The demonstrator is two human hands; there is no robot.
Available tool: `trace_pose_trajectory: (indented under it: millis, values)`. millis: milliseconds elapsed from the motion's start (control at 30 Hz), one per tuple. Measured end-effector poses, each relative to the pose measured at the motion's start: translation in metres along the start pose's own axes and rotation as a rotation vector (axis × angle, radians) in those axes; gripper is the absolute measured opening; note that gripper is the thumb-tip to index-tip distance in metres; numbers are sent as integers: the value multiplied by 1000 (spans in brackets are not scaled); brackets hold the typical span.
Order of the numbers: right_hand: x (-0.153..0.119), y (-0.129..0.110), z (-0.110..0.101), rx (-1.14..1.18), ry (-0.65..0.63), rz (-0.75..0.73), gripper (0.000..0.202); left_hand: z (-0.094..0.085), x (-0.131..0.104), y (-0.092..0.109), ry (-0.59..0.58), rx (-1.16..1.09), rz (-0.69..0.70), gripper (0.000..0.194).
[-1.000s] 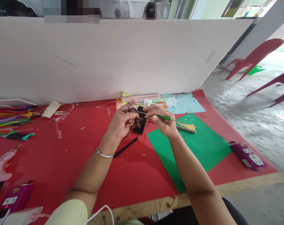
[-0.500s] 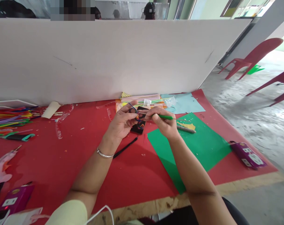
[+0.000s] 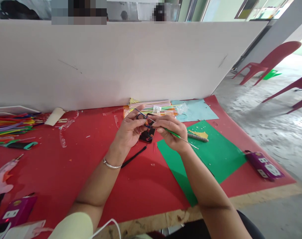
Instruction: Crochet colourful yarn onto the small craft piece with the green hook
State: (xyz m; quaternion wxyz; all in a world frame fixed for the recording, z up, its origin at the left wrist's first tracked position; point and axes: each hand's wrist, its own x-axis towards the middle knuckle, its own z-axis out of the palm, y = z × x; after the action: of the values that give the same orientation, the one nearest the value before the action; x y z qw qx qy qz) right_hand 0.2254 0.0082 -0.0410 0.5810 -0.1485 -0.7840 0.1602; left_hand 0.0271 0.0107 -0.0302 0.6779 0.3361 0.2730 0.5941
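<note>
Lying beneath the hands [image 3: 128,130], red sheeting [image 3: 91,179] meets a panel [image 3: 116,63], red chairs [image 3: 272,59] beyond.

Craft workspace: red-covered table [image 3: 91,192], colored stems [image 3: 13,126], glue gun [image 3: 3,174].

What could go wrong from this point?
Slip: the thin green-handled tool in the right hand points at the left hand, so it might jab those fingers.
Loss of grip: the left hand seems to pinch the small blue-and-orange piece only by its fingertips; a tug may pull it free.
Heat: the pink glue gun lies on the red sheet, nozzle exposed. Can't tell if hot.
</note>
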Motion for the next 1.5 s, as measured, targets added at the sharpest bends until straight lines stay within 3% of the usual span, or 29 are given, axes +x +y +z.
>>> trace_pose_trajectory:
  millis: [333, 633, 767, 900, 1067, 1200, 1333, 1500]
  values:
    - [-5, 6, 9, -108, 37, -112, 33, 4, -2, -4, 8, -14, 74, 74]
    - [-7, 3, 9, -38, 73, 72, 20, 6, -4, -3, 0, 38, 86, 81]
    - [-8, 5, 17, 49, 163, 195, 18, 8, -6, -2, -5, 115, 48, 80]
    - [-12, 11, 26, 221, 226, 351, 29, 8, -5, -3, 22, 140, 48, 74]
    - [-12, 16, 29, 330, 329, 614, 52, 8, 0, -11, 78, 135, 204, 80]
    - [-7, 15, 30, 544, 248, 852, 75, 11, 0, -15, 99, 118, 224, 94]
    - [-6, 18, 34, 648, 283, 819, 74, 14, -3, -16, 108, 91, 209, 98]
    - [-9, 22, 36, 556, 299, 772, 75, 13, -4, -17, 80, 77, 117, 101]
